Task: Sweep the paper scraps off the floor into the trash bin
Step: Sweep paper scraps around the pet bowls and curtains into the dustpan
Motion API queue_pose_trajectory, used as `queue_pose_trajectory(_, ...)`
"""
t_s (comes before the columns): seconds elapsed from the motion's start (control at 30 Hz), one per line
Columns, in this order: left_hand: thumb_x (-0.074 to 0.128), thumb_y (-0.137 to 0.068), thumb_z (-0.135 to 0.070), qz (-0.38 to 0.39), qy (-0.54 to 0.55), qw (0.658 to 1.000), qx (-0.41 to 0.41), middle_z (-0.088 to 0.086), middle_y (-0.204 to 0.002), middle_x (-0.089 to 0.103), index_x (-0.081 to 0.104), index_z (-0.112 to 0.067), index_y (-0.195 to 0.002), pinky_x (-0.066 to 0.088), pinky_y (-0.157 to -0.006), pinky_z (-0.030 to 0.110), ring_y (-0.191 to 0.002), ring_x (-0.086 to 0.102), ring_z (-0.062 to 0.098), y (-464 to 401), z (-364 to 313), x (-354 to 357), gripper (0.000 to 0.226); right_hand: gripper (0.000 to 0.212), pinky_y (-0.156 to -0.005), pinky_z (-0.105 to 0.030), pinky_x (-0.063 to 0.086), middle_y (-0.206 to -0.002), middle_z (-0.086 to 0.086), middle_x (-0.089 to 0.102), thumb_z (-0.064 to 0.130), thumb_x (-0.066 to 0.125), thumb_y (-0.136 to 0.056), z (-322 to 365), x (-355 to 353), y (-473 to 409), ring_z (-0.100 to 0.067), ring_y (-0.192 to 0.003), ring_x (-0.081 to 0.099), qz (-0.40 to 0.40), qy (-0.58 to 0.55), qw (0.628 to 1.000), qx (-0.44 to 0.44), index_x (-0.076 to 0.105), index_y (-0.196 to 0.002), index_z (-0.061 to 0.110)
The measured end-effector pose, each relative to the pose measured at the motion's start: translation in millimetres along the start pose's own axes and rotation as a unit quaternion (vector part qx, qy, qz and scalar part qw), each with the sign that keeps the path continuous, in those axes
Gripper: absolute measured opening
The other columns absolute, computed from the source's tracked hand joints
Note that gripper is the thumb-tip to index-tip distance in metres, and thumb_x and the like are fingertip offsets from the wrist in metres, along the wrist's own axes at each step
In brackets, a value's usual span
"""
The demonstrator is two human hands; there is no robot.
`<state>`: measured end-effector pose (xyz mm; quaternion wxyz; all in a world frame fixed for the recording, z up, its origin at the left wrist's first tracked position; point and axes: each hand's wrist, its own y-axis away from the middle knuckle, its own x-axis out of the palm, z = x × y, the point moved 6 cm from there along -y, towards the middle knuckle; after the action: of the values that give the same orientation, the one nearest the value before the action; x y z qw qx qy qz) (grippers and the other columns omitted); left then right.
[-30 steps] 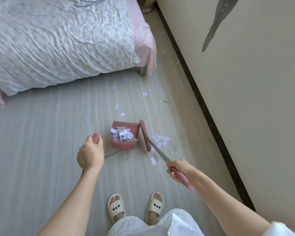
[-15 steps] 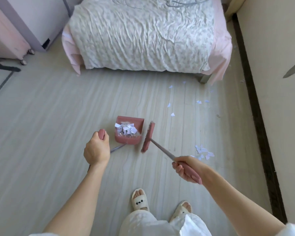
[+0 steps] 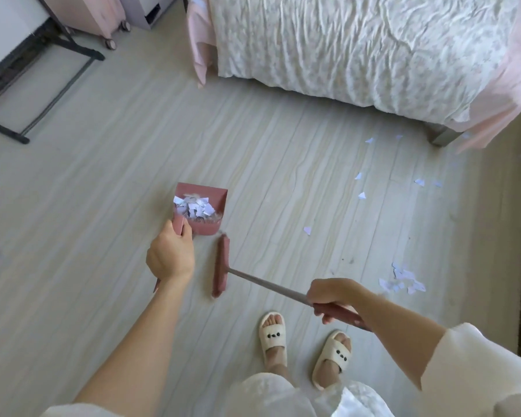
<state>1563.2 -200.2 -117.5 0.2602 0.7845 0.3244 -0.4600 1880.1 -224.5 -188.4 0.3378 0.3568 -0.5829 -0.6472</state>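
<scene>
Soft, even daylight, faint shadows, wide-angle bending at the edges, and slight overall softness throughout.

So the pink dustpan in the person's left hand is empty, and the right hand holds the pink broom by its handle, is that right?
Not quite. The head view shows the pink dustpan is not empty: it holds a heap of white paper scraps. The rest stands: the left hand grips its handle, and the right hand holds the pink broom by its handle.
</scene>
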Motion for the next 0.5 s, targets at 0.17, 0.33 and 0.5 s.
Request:
queue_pose_trajectory(0.17,0.048,-0.095,-0.032,-0.003,-0.013,1.000,-0.019,0.026,-0.080,0.063,0.053,0.000,-0.083,0.035,-0.062,0.036,-0.075,0.057,0.044,-9,22,9,0.035,0.037,-0.061,-0.024,0.042,-0.084,0.003,0.050,0.013,0.037,-0.094,6,-15,-15,-0.016,-0.075,0.057,-0.179,0.410,0.893,-0.057,0.051,-0.127,0.019)
queue_pose_trajectory(0.33,0.049,-0.095,-0.034,-0.005,0.006,1.000,-0.024,0.026,-0.081,0.063,0.054,0.001,-0.084,0.034,-0.062,0.037,-0.078,0.057,0.045,1,12,15,0.037,0.034,-0.070,-0.027,0.039,-0.097,0.001,0.055,0.017,0.039,-0.092,-27,-46,-21,-0.019,-0.085,0.051,-0.211,0.421,0.882,-0.028,0.052,-0.123,0.023)
queue_pose_trajectory(0.5,0.048,-0.095,-0.034,0.002,0.028,1.000,-0.013,0.023,-0.076,0.061,0.050,-0.001,-0.079,0.034,-0.061,0.036,-0.074,0.056,0.043,16,-21,24,0.036,0.034,-0.070,-0.027,0.043,-0.097,0.003,0.052,0.018,0.035,-0.092,-96,-88,-16,-0.020,-0.085,0.047,-0.234,0.363,0.902,0.018,0.053,-0.120,0.025)
